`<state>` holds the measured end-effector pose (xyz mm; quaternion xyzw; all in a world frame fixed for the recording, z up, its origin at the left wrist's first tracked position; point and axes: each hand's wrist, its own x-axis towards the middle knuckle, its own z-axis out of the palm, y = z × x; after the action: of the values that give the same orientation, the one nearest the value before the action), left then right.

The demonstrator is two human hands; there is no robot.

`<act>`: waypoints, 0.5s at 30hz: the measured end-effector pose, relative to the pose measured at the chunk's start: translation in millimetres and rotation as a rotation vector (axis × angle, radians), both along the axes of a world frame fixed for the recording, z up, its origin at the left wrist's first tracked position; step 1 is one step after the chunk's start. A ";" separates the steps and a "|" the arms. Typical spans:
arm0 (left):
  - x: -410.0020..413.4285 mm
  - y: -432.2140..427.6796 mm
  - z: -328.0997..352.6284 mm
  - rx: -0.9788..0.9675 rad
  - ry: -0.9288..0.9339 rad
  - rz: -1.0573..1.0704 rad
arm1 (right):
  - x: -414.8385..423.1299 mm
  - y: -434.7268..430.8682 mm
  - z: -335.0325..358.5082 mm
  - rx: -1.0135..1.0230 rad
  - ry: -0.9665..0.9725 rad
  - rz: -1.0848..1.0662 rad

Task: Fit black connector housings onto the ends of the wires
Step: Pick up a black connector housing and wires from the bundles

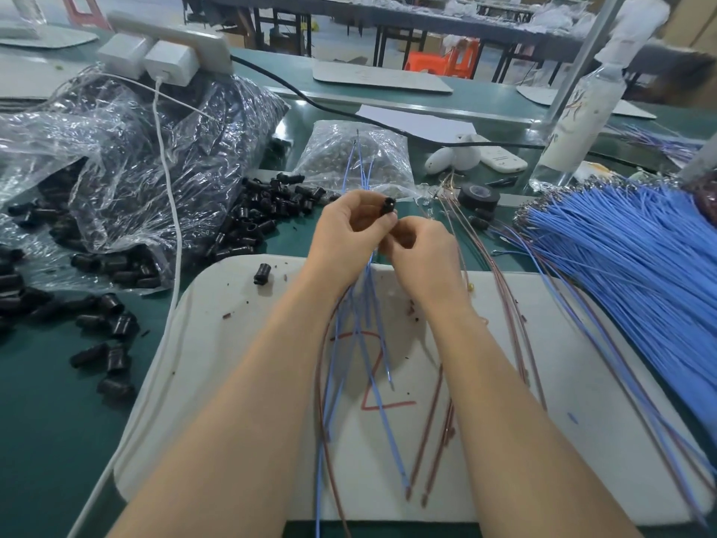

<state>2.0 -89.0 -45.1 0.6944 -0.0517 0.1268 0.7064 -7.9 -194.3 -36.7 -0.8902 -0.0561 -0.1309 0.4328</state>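
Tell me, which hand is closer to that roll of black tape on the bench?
Right. The right hand hovers just down-left of the tape roll; the left hand, pinching a black housing, is farther left.

One small black connector housing (389,206) sits raised among thin blue wires (364,304) (spare housings (264,215) heaped leftward).

hands (349,231): 2 | tape roll (480,196): 1 | plastic bags (155,149): 2 | white chargers (168,64): 2 | black housings (264,223): dozens | blue wires (620,258): uncountably many
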 end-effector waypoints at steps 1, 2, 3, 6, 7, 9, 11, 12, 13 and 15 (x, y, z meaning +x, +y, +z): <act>-0.8 -0.1 -0.1 0.017 -0.016 -0.013 | -0.1 -0.4 -0.4 -0.010 -0.013 -0.005; -1.8 -0.4 -0.3 0.031 -0.029 -0.029 | 0.1 -1.2 -0.8 -0.020 -0.025 -0.011; -2.5 -0.6 -0.2 0.044 -0.039 -0.044 | 0.7 -2.1 -1.3 -0.028 -0.034 -0.019; -3.3 -1.0 0.0 0.069 -0.050 -0.065 | 2.1 -4.1 -2.7 -0.046 -0.050 -0.040; -3.1 -1.3 0.3 0.075 -0.055 -0.068 | 2.7 -4.3 -3.4 -0.045 -0.054 -0.043; -2.9 -1.9 0.1 0.090 -0.064 -0.069 | 3.2 -4.5 -5.1 -0.040 -0.067 -0.044; -2.9 -2.5 -0.4 0.103 -0.068 -0.073 | 3.6 -5.1 -6.6 -0.042 -0.082 -0.047; -3.0 -2.7 -0.7 0.109 -0.069 -0.074 | 3.8 -5.7 -7.0 -0.048 -0.085 -0.051; -3.3 -3.1 -1.1 0.115 -0.069 -0.076 | 4.0 -6.1 -7.6 -0.052 -0.085 -0.056; -4.4 -3.7 -1.3 0.123 -0.070 -0.081 | 4.5 -6.9 -8.5 -0.056 -0.079 -0.060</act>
<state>-2.5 -92.7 -46.4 0.7289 -0.1119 0.1190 0.6649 -3.4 -201.2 -45.1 -0.8974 -0.0500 -0.1771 0.4010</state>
